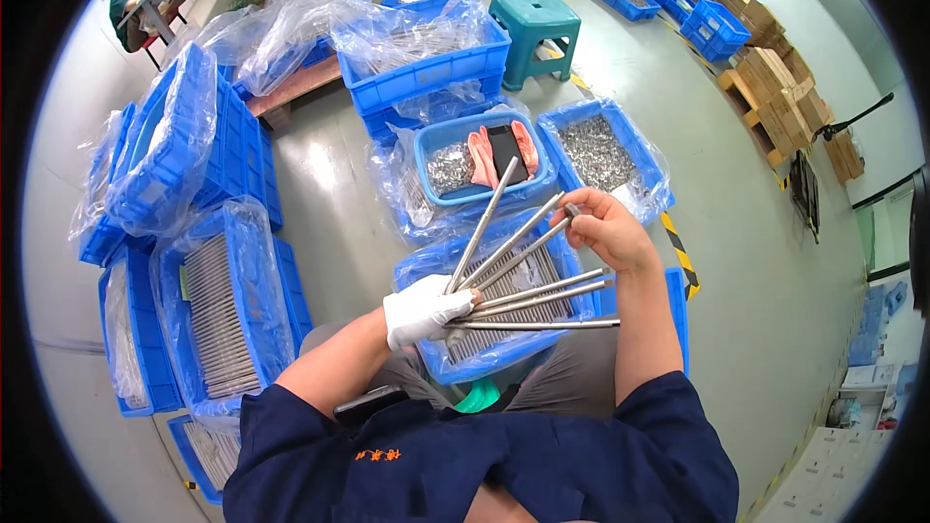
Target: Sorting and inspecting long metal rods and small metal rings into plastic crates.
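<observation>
My left hand point(424, 312), in a white glove, is closed round the near ends of several slim metal rods point(506, 247), which fan out to the right and away from me. With bare fingers, my right hand point(618, 232) pinches a small dark metal piece point(573, 212) at the far tip of one rod. Whether the piece sits on that rod or only touches it I cannot tell. Below the hands, a blue crate point(412, 271) lined with clear plastic holds a row of similar rods. Beyond it, a light-blue basin point(422, 150) contains small shiny metal parts.
Pink gloves point(481, 157) and a black phone point(507, 151) lie in the basin. Right of it stands a crate of small metal parts point(593, 153). Rod-filled blue crates point(274, 305) line my left. Farther off are a green stool point(536, 24), cardboard boxes point(775, 87) and a seated person point(126, 5).
</observation>
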`<state>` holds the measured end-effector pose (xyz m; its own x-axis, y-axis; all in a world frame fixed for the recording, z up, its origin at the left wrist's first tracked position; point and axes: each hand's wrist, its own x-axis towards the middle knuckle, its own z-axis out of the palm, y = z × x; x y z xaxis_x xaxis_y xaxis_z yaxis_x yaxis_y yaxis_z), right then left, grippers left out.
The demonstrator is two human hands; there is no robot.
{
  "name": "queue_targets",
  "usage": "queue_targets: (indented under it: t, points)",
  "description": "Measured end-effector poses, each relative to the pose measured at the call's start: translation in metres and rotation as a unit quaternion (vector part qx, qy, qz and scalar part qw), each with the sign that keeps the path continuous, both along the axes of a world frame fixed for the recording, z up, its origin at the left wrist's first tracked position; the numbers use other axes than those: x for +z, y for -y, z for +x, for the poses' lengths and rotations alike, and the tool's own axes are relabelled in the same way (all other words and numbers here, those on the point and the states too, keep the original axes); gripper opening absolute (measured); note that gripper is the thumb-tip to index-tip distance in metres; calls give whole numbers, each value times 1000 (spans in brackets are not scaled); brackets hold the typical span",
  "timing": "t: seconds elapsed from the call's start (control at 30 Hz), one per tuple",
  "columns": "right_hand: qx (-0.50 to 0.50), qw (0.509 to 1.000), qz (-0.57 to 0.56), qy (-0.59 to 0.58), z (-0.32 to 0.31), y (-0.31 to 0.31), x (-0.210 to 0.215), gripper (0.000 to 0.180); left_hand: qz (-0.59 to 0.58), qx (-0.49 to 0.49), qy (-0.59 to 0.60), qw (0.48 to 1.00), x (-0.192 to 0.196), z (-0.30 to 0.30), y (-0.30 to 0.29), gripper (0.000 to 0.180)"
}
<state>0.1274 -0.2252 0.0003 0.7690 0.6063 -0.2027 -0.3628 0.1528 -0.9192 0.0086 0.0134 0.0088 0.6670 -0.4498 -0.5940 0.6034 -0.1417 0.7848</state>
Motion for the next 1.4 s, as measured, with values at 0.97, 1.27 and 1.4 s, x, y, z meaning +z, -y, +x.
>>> queue_targets:
  t: [0.97, 1.27, 1.4]
  points:
    - [-76, 996, 53, -6, 26, 16, -15, 23, 181, 28, 175, 967, -26, 2, 4, 38]
    - [9, 995, 61, -73, 8, -6, -12, 21, 364, -61, 300, 880, -32, 5, 9, 31]
    - [15, 996, 47, -71, 10, -2, -14, 20, 374, -79, 314, 869, -29, 5, 12, 32]
